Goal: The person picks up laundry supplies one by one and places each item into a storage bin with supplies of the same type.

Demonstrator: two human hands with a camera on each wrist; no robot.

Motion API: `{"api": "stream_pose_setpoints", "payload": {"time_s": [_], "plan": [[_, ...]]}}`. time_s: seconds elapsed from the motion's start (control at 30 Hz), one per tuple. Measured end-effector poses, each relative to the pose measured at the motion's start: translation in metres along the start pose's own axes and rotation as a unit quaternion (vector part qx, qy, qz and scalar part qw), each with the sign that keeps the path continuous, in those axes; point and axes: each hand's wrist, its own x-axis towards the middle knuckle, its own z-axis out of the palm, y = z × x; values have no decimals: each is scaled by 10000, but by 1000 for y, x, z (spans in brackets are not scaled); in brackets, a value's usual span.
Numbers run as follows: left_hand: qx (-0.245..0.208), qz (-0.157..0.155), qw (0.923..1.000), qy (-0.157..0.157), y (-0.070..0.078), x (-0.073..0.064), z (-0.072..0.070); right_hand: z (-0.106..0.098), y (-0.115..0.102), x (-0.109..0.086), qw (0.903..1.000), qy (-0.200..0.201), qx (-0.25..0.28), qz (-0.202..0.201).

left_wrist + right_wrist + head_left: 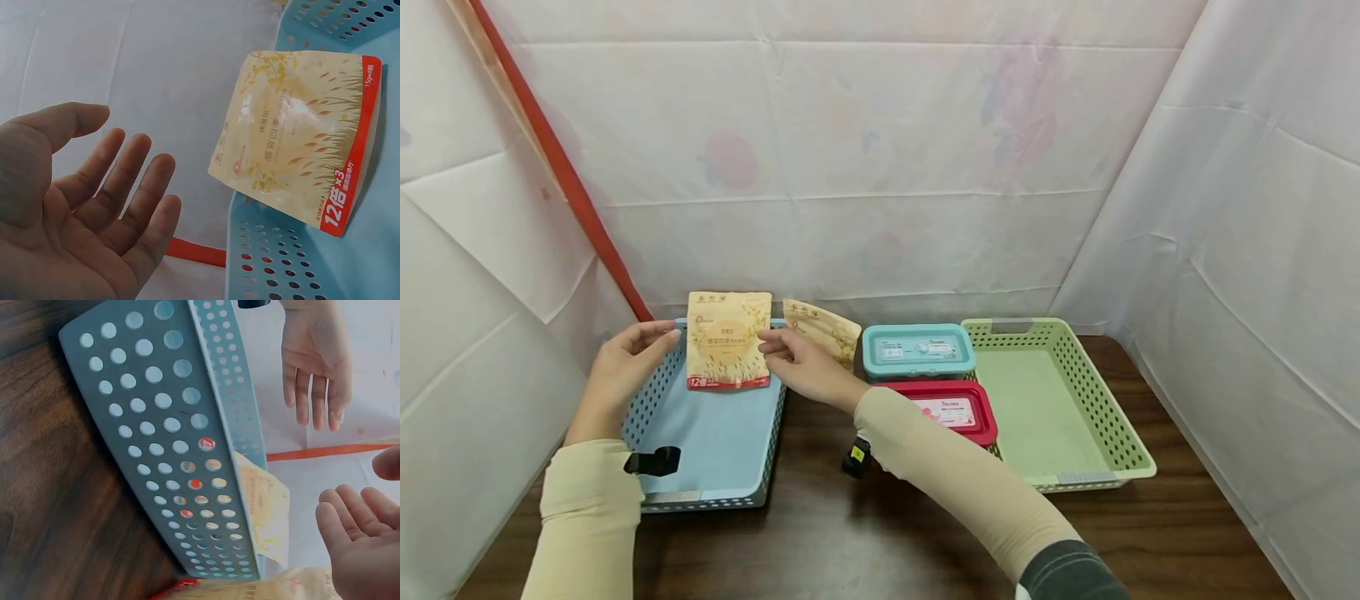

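A cream pouch with a red bottom band (727, 342) leans inside the blue basket (707, 450), against its back wall. My left hand (625, 367) hovers over the basket's left rim. Its fingers are spread and hold nothing in the left wrist view, apart from the pouch (300, 137). My right hand (808, 367) is by the basket's right rim, near the pouch's right edge. In the right wrist view its loosely bent fingers (350, 515) hold nothing. A second cream pouch (827, 327) stands tilted outside the basket, partly hidden behind my right hand.
A teal-lidded box (919, 350) and a red-lidded box (977, 417) sit beside the green basket (1060, 408) at the right. My right forearm covers part of the red lid. White sheets hang behind and at both sides of the dark wooden table (820, 533).
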Motion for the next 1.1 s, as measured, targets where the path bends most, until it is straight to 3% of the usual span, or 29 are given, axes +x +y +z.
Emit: {"api": "stream_pose_setpoints", "payload": {"time_s": [0.5, 0.77, 1.1], "plan": [[-83, 415, 9988, -253, 16, -4, -4, -22, -9, -21, 9984, -93, -465, -298], [-84, 746, 9964, -392, 22, -7, -5, -43, -11, -34, 9975, 50, -559, -436], [66, 956, 9944, -457, 28, -4, 8, -65, -1, -50, 9968, 301, -710, -185]]}}
